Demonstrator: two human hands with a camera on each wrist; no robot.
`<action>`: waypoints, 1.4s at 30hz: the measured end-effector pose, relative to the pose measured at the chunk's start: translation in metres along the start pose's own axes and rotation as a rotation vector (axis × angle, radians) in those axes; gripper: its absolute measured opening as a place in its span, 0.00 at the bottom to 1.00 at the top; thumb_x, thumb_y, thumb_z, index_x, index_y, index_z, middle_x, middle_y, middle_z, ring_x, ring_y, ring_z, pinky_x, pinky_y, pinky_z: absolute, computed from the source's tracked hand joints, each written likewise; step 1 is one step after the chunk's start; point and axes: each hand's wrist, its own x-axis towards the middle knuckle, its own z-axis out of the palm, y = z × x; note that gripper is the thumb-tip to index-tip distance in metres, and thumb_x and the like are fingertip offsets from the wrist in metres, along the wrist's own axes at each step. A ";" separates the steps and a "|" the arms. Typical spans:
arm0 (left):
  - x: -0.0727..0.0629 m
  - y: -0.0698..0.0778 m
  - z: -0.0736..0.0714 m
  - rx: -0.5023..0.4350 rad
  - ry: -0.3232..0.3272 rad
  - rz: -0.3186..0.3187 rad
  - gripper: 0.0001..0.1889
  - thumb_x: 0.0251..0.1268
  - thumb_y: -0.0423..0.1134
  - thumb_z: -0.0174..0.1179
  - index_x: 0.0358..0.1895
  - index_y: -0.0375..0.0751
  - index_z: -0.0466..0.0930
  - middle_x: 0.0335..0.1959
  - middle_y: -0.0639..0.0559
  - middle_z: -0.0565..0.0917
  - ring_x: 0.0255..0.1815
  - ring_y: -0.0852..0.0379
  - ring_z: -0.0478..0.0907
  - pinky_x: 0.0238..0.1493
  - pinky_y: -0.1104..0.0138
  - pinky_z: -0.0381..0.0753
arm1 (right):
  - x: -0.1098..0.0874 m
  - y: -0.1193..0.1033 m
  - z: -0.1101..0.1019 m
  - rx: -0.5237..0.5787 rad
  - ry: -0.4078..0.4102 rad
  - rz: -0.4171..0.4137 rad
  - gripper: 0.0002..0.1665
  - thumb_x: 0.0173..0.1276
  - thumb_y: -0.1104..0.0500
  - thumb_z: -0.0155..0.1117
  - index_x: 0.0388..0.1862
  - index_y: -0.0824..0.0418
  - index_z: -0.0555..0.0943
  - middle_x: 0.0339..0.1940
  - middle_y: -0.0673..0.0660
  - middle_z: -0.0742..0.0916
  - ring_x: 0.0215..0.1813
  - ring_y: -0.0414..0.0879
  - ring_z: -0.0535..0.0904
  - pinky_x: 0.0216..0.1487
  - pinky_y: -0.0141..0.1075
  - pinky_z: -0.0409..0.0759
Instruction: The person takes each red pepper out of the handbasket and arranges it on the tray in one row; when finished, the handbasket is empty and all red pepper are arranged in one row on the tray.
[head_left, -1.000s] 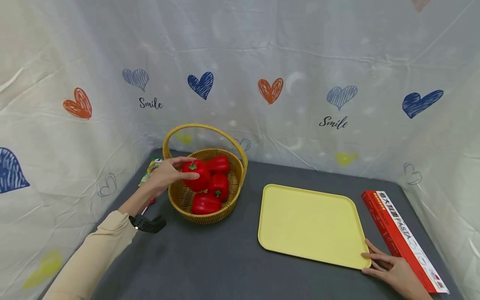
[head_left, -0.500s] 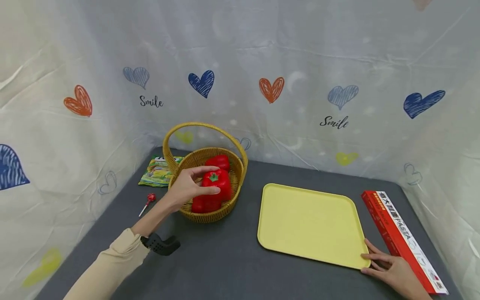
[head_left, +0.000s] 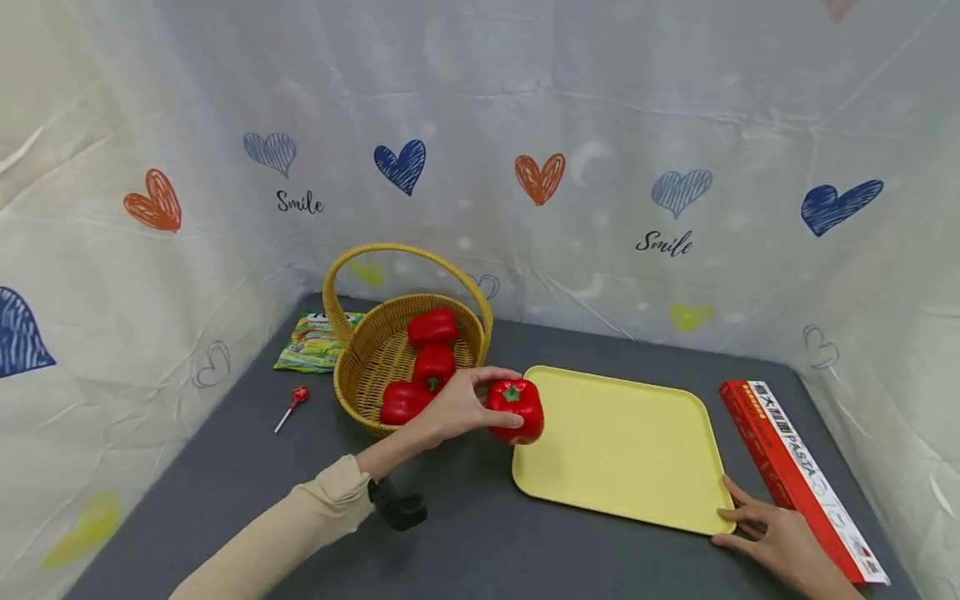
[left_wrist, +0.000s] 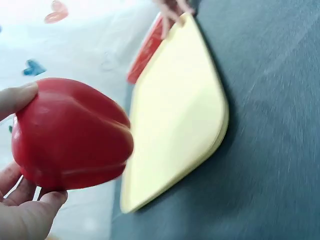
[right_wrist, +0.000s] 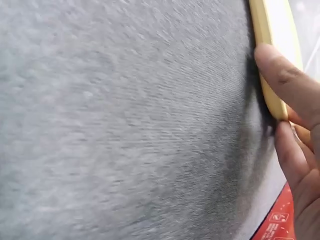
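Observation:
My left hand (head_left: 459, 407) grips a red bell pepper (head_left: 522, 412) by its sides, green stem up, over the left edge of the yellow tray (head_left: 615, 442). In the left wrist view the thumb lies on one side of the pepper (left_wrist: 72, 137) and fingertips on the other. At the tray's near right corner, my right hand (head_left: 780, 537) holds the rim between thumb and fingers; the right wrist view shows a fingertip (right_wrist: 290, 150) right at that corner. Three more red bell peppers (head_left: 432, 327) lie in the yellow wicker basket (head_left: 367, 367), left of the tray.
The basket's tall handle (head_left: 405, 247) arches above it. Behind it on the left lies a green snack packet (head_left: 311, 342), with a red lollipop (head_left: 298, 394) nearer. A red pasta box (head_left: 806, 483) runs along the table's right side, close by my right hand. A patterned curtain surrounds the table.
My left hand has lifted the bell pepper out of the basket and carried it right to the tray's left edge. The packet and lollipop are uncovered. My right hand stays at the tray corner.

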 end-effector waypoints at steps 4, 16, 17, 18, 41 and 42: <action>0.020 -0.012 0.024 -0.018 -0.049 0.002 0.27 0.54 0.38 0.71 0.60 0.41 0.77 0.53 0.46 0.80 0.48 0.52 0.79 0.46 0.64 0.82 | -0.002 0.000 0.003 -0.014 0.059 -0.055 0.24 0.34 0.50 0.84 0.31 0.61 0.89 0.48 0.63 0.86 0.42 0.24 0.78 0.29 0.15 0.74; 0.078 -0.036 0.075 0.071 -0.010 -0.029 0.29 0.51 0.42 0.73 0.59 0.45 0.78 0.52 0.53 0.80 0.51 0.55 0.76 0.47 0.67 0.79 | -0.001 0.006 0.003 0.040 0.083 -0.141 0.22 0.35 0.52 0.84 0.29 0.62 0.88 0.44 0.54 0.88 0.46 0.21 0.75 0.30 0.15 0.74; 0.083 -0.037 0.077 0.076 -0.017 -0.030 0.28 0.51 0.42 0.73 0.59 0.45 0.79 0.52 0.53 0.80 0.51 0.56 0.76 0.47 0.68 0.79 | -0.001 0.005 0.003 0.042 0.076 -0.132 0.22 0.35 0.52 0.84 0.29 0.62 0.89 0.44 0.55 0.88 0.46 0.21 0.75 0.30 0.15 0.74; 0.088 -0.038 0.078 0.080 -0.026 -0.033 0.29 0.50 0.42 0.74 0.59 0.45 0.79 0.52 0.53 0.80 0.50 0.57 0.76 0.47 0.68 0.79 | -0.001 0.005 0.003 0.043 0.068 -0.121 0.22 0.36 0.51 0.84 0.30 0.61 0.89 0.45 0.55 0.88 0.46 0.21 0.75 0.30 0.15 0.74; 0.173 -0.026 0.123 0.204 -0.028 0.020 0.26 0.43 0.44 0.78 0.52 0.52 0.85 0.45 0.58 0.83 0.42 0.64 0.75 0.38 0.73 0.77 | 0.000 0.001 -0.001 0.013 -0.014 0.008 0.25 0.38 0.47 0.82 0.34 0.60 0.89 0.47 0.60 0.87 0.44 0.26 0.79 0.30 0.18 0.77; 0.175 -0.026 0.127 0.212 -0.028 0.027 0.26 0.43 0.44 0.78 0.52 0.52 0.85 0.45 0.58 0.83 0.42 0.65 0.75 0.38 0.73 0.77 | -0.001 0.001 -0.001 0.012 -0.023 0.019 0.26 0.38 0.47 0.82 0.34 0.61 0.89 0.48 0.61 0.87 0.44 0.26 0.79 0.30 0.20 0.78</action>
